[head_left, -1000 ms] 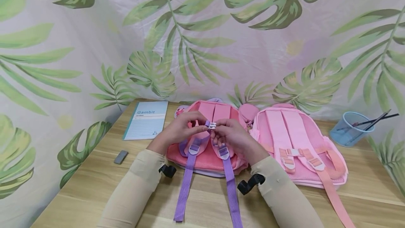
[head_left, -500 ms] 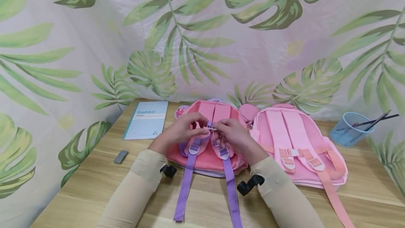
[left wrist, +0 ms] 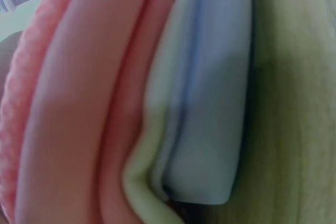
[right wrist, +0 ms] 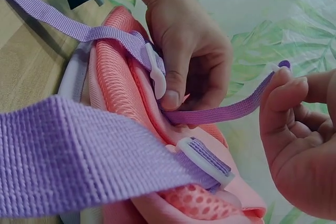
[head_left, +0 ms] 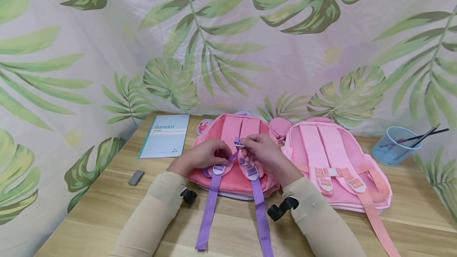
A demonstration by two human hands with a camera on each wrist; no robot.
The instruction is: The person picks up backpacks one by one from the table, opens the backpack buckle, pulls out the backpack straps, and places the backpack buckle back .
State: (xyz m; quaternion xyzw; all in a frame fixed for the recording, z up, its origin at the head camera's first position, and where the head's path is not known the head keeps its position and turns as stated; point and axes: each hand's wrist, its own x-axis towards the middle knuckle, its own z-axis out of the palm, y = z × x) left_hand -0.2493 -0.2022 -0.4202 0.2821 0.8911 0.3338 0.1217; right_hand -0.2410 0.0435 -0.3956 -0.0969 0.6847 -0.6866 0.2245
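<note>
A coral-pink backpack point(head_left: 232, 183) lies back panel up on the table, two purple webbing tails hanging toward me. My right hand point(head_left: 262, 150) pinches a small white buckle point(head_left: 238, 143) at the end of a short purple chest strap point(right wrist: 220, 114), lifted above the pack. At that strap's lower end, thumb and fingers of my left hand point(head_left: 210, 154) pinch it beside the left shoulder strap's white adjuster point(right wrist: 156, 72). In the right wrist view, the chest strap spans from one hand to the other. The left wrist view mostly shows the pack's side.
A lighter pink backpack point(head_left: 342, 193) lies to the right, its white chest buckle point(head_left: 332, 171) joined. Beyond it stands a blue mesh cup point(head_left: 390, 152) holding pens. At left are a notebook point(head_left: 166, 138) and a small grey block point(head_left: 136, 177). A leafy cloth hangs behind.
My left hand has left the buckle and moved down to the chest strap's base by the left adjuster. My right hand stays up, holding the buckle, which has turned edge-on.
</note>
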